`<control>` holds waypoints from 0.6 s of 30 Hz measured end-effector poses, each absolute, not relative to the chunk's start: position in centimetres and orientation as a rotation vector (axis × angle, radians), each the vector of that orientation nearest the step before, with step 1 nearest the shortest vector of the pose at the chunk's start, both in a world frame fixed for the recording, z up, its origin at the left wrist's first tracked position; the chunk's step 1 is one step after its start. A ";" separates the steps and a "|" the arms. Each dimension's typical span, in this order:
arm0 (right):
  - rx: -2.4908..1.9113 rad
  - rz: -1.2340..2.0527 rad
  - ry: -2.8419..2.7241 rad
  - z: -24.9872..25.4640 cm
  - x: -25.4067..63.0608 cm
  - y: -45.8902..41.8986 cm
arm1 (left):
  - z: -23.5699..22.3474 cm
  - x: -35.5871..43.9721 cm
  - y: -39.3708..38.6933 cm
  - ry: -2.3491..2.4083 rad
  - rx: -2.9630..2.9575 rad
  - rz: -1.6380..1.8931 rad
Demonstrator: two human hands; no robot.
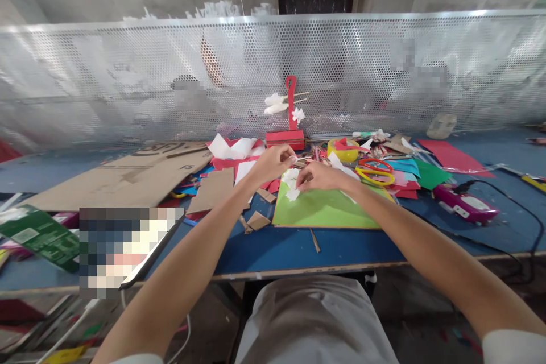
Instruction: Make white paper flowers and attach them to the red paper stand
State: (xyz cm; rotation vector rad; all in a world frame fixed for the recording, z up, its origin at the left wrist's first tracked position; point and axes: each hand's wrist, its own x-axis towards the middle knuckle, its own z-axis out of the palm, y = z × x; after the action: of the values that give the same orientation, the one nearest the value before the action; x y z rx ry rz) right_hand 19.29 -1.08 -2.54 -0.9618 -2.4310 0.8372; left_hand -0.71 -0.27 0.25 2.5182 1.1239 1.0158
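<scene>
I have the white flower [291, 177] near the middle of the frame, over the left part of the green sheet [324, 215]; whether it rests there or is held just above, I cannot tell. It looks like thin, crumpled paper, so I judge it nearly weightless, soft and easily creased or torn, with little risk of slipping. I would take it by its gathered base or a stem, if it has one, and keep pressure off the petals.

The left hand [273, 162], just above the flower in the frame, has its fingers pinched together on what seems a thin pale strip. The right hand [321, 175] has its fingers curled and nearly together at the flower's right edge, touching it; I cannot tell whether they grip it.

As for containers, the red box [285, 140] at upper centre looks closed from here, and the red hook [292, 103] rises behind or from it, with small white flowers [298, 115] beside the hook. At the left edge of the frame a green carton [42, 236] lies tilted on the counter [264, 256]; I cannot see inside. The clear tub [442, 125] at upper right is too hazy for me to read its contents.
</scene>
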 end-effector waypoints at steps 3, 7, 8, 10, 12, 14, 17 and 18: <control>-1.000 0.800 -2.453 -2.5 19.4 -1.2 | 0.2 -0.7 -0.2 1.127 2.538 0.996; -1.033 0.658 -2.503 -2.2 19.1 -2.0 | 0.2 -0.7 -0.3 1.117 2.554 0.976; -1.040 0.606 -2.530 -2.2 19.0 -2.3 | 0.2 -0.7 -0.3 1.114 2.557 0.971; -1.065 0.512 -2.589 -2.0 18.8 -2.7 | 0.2 -0.8 -0.3 1.106 2.564 0.958; -1.088 0.431 -2.644 -1.8 18.7 -3.0 | 0.2 -0.8 -0.3 1.103 2.570 0.951; -1.082 0.363 -2.681 -1.5 18.7 -3.1 | 0.1 -0.8 -0.2 1.117 2.571 0.946; -1.051 0.326 -2.695 -0.9 19.3 -3.2 | 0.0 -0.8 0.0 1.136 2.557 0.935; -1.052 0.329 -2.681 -0.6 19.5 -3.3 | -0.1 -0.9 0.1 1.135 2.550 0.934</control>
State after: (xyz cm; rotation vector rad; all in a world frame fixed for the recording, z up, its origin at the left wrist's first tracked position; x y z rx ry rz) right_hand 19.51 -3.29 -0.62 -1.0525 -2.6809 0.3291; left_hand -0.86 0.08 -0.07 2.5498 1.1354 0.9339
